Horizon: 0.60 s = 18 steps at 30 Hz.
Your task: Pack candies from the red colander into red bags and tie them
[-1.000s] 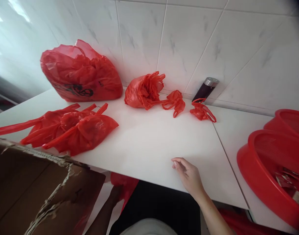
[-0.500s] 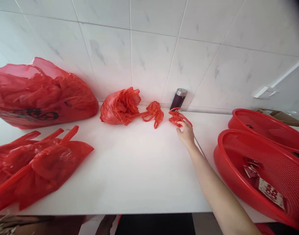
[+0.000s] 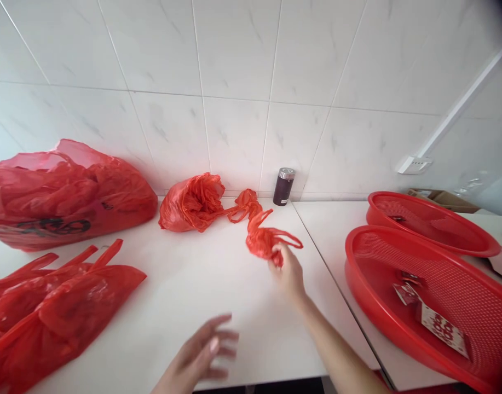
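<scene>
My right hand (image 3: 289,271) grips a small crumpled red plastic bag (image 3: 261,241) above the white table; the bag's loop handles stick out to the right and up. My left hand (image 3: 201,353), blurred, is low in the view with fingers spread and holds nothing. Behind the held bag, another small red plastic bag (image 3: 246,201) lies near the wall. To its left sits a fuller red plastic bag (image 3: 185,205) with a bunched top. A dark flask (image 3: 283,189) with a silver lid stands against the wall.
A large filled red bag (image 3: 70,191) and flatter red bags (image 3: 65,306) lie at the left. Two red mesh baskets (image 3: 390,284) stand at the right, the nearer one holding small packets (image 3: 443,328). The white table (image 3: 185,290) has a seam at the right.
My right hand has drawn the small red bag from beside the flask towards me and to the left. My left hand has come into view from below. The view has tilted up.
</scene>
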Tool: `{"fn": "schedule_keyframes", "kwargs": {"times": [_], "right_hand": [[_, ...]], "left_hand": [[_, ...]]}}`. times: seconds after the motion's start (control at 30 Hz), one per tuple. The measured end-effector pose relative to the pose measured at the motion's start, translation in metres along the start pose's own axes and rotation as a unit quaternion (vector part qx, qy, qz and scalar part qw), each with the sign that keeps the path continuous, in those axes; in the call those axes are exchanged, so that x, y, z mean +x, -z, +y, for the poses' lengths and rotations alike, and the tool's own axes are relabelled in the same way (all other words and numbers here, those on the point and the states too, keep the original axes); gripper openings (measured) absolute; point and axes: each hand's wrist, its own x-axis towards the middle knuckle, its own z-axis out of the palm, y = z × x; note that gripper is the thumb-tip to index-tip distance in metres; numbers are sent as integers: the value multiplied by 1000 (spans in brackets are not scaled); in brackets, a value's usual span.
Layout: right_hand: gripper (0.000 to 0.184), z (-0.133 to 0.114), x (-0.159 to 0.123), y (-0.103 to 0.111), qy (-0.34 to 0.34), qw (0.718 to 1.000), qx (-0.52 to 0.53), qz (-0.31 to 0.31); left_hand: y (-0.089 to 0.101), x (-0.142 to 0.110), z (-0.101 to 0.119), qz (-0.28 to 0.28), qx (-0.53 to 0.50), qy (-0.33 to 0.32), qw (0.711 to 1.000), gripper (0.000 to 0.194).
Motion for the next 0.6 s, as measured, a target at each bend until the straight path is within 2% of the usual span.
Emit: {"fn": "schedule_keyframes", "kwargs": {"times": [0.07, 0.1, 0.2, 0.3, 0.37, 0.5, 0.57, 0.6], "right_hand": [[12, -26, -44, 7, 58, 995, 79, -2], [11, -36, -62, 11, 68, 992, 109, -21], [15, -49, -92, 32, 58, 977, 183, -95], [13, -45, -88, 56, 26, 970, 228, -74], [12, -44, -78, 66, 27, 971, 231, -62], [22, -57, -64, 65, 79, 962, 231, -123], [16, -63, -62, 62, 75, 953, 257, -144], [11, -63, -62, 62, 64, 947, 276, -154]], "left_hand": [[-17, 25, 13, 26, -60, -46, 997, 51], [-25, 36, 17, 31, -90, -68, 993, 46], [-37, 54, 24, 34, -151, -95, 983, 27], [-37, 53, 24, 43, -147, -103, 983, 16], [-38, 47, 25, 32, -120, -114, 986, 13], [-45, 37, 25, -24, -63, -124, 990, 12], [-44, 36, 25, -37, -49, -117, 991, 16], [-40, 37, 25, -23, -58, -109, 992, 18]]}}
